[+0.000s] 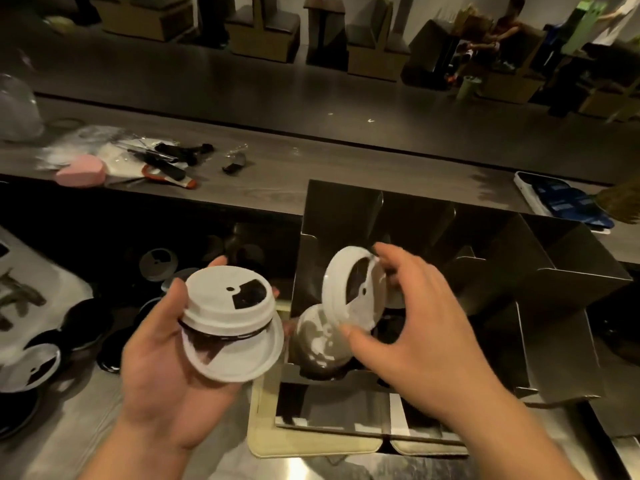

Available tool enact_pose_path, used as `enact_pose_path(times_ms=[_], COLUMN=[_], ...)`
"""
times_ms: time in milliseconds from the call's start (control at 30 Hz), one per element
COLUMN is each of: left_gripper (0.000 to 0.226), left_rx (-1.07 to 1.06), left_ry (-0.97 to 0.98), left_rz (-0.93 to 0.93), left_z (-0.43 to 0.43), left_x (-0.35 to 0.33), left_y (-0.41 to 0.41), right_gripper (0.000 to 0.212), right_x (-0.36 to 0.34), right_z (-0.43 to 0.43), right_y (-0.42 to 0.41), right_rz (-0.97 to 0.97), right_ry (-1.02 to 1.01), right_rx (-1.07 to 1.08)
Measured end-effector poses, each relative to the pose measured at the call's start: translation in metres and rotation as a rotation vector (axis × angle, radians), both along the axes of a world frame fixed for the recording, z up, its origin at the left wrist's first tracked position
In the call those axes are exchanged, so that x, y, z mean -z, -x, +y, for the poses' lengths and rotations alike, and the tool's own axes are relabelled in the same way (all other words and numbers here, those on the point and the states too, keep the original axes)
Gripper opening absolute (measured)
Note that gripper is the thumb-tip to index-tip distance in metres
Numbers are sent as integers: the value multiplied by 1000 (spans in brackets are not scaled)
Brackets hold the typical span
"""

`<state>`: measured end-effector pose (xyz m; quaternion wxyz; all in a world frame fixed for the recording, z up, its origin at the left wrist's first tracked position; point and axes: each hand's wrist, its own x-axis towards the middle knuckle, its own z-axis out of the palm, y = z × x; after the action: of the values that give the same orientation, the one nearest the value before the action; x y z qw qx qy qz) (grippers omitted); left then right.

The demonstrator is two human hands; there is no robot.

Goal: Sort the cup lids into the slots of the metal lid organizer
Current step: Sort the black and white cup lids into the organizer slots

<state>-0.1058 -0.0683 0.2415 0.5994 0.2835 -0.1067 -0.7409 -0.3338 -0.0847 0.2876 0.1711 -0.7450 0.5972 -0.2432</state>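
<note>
My left hand (162, 358) holds a small stack of white cup lids (230, 320) at centre left, the top one showing a black sip flap. My right hand (415, 327) grips a single white lid (337, 289) on edge, tilted over the leftmost slot of the dark metal lid organizer (568, 265). Another white lid (317, 336) lies inside that slot, below the held one. The organizer's other slots to the right look dark; their contents are hidden.
Loose black and white lids (157, 265) lie scattered on the steel counter at left. A raised wooden ledge behind holds a pink object (81, 171), tools (166, 161) and a phone (561, 199). A cream tray edge (263, 441) sits under the organizer. People sit far off at the back right.
</note>
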Motion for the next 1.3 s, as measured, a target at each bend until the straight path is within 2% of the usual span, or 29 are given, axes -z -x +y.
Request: enact_pose_path(times_ms=[33,67,100,200,300,367,533,600,633,733,800,867,900,1000,1100,1200,1233,1300], left_gripper=[70,67,66,65,72,79,88,90,89,84,84,88,90,93,92,85,83,68], left_rx=[19,30,65,72,87,47,121,165,180,185,207,248,264,282,285,200,161,80], left_ry=[10,-136,-141,-36,31,52,-28,-10,5,27,45,59,58,37,-3,-46,-54,-56], left_rz=[58,108,201,166,162,57,90,112,99,5,-1,13,17,3,6,62,84,109], left_z=[1,7,10,14,6,6,4,3,2,1,0,-1,-1,-3,-2,-4,-5,-6], left_x=[2,6,16,30,20,15,15,14,12,9,6,4,4,4,6,10,11,11], left_y=[-5,-11,-22,-30,-25,-19,-6,-2,-1,6,10,15,16,19,19,13,10,5], right_gripper=[86,86,83,76,70,68,79,80,75,45,50,66,69,63,62,60,59,62], right_x=[1,4,8,23,37,43,46,40,34,11,-1,-3,-1,8,15,15,15,13], right_z=[-3,-5,-9,-19,-26,-29,-29,-28,-27,-20,-13,-9,-7,-7,-4,-8,-10,-13], right_y=[-8,-15,-21,-29,-35,-38,-34,-30,-28,-24,-24,-26,-27,-29,-30,-23,-17,-7], right_rz=[115,232,357,638,750,765,808,746,651,130,-153,-230,-231,-304,-491,-692,-707,-595], right_ry=[-29,-53,-65,-109,-155,-159,-134,-148,-148,-147,-239,-331,-314,-227,-183,-111,-78,-22], right_rx=[-46,-82,-106,-157,-186,-174,-174,-152,-150,-129,-148,-236,-273,-262,-216,-84,-35,27])
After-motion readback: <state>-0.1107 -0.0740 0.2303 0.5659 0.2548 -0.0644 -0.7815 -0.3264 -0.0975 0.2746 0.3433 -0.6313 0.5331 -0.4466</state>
